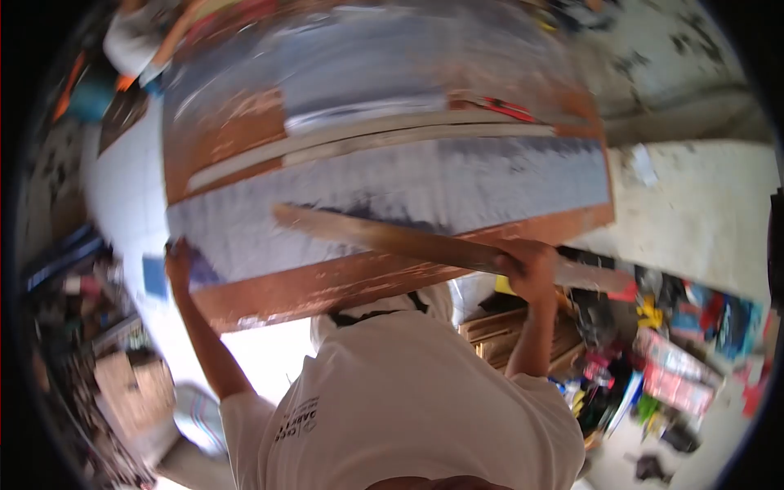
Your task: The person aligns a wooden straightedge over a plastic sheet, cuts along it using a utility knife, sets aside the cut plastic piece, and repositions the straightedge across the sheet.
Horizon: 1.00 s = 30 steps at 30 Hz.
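A long wooden strip slants over the table, and my right hand is closed around it near its right part. Beneath the strip lies a long grey sheet with dark smears, spread along the near side of the brown tabletop. At the table's left edge, beside the sheet's end, my left hand is closed; a small dark spot shows at its fingers, too blurred to name.
Pale strips lie behind the sheet, with a red-handled tool and a clear plastic-covered grey panel beyond. Another person's arm is at the far left. Boxes and clutter crowd the floor at right; a carton stands at left.
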Each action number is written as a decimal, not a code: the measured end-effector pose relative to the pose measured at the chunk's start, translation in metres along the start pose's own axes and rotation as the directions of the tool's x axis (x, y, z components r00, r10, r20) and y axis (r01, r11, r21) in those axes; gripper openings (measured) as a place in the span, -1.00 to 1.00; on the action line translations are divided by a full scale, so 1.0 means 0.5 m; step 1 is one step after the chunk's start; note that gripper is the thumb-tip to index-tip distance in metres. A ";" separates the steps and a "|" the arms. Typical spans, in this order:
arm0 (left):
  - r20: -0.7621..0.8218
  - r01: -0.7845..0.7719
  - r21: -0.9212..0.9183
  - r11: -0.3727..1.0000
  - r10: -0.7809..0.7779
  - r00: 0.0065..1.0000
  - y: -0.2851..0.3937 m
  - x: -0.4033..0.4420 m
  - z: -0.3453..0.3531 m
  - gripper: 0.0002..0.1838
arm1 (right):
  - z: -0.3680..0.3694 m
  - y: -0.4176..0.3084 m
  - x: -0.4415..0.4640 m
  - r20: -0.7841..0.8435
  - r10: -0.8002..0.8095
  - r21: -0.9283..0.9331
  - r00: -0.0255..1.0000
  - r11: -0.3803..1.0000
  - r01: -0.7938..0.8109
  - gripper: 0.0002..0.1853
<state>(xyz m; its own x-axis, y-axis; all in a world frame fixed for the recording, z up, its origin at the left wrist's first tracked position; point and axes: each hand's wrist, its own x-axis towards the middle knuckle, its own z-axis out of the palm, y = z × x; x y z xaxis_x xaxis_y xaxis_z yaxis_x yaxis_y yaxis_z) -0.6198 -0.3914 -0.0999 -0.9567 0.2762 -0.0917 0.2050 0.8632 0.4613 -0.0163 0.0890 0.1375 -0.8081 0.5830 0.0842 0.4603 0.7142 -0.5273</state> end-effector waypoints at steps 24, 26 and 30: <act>-0.294 0.147 0.068 0.987 -0.121 0.948 0.221 -0.226 0.054 -0.20 | 0.101 0.193 0.239 0.424 -0.029 0.319 0.905 0.940 -0.120 -0.73; -0.369 0.129 0.065 0.990 -0.097 0.924 0.219 -0.235 0.056 -0.23 | 0.129 0.178 0.244 0.366 -0.068 0.347 0.928 0.935 -0.069 -0.72; -0.324 0.251 0.030 0.967 -0.228 0.918 0.254 -0.244 0.004 -0.30 | 0.167 0.115 0.267 0.349 -0.178 0.291 0.920 0.954 0.074 -0.75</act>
<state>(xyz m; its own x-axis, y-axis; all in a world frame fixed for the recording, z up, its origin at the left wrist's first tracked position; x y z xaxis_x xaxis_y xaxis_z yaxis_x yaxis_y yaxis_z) -0.4767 -0.3144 -0.0317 -0.9921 -0.0804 0.0967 -0.0357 0.9173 0.3967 -0.1284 0.1758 0.0477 -0.9538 0.2739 -0.1236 0.2720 0.6119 -0.7427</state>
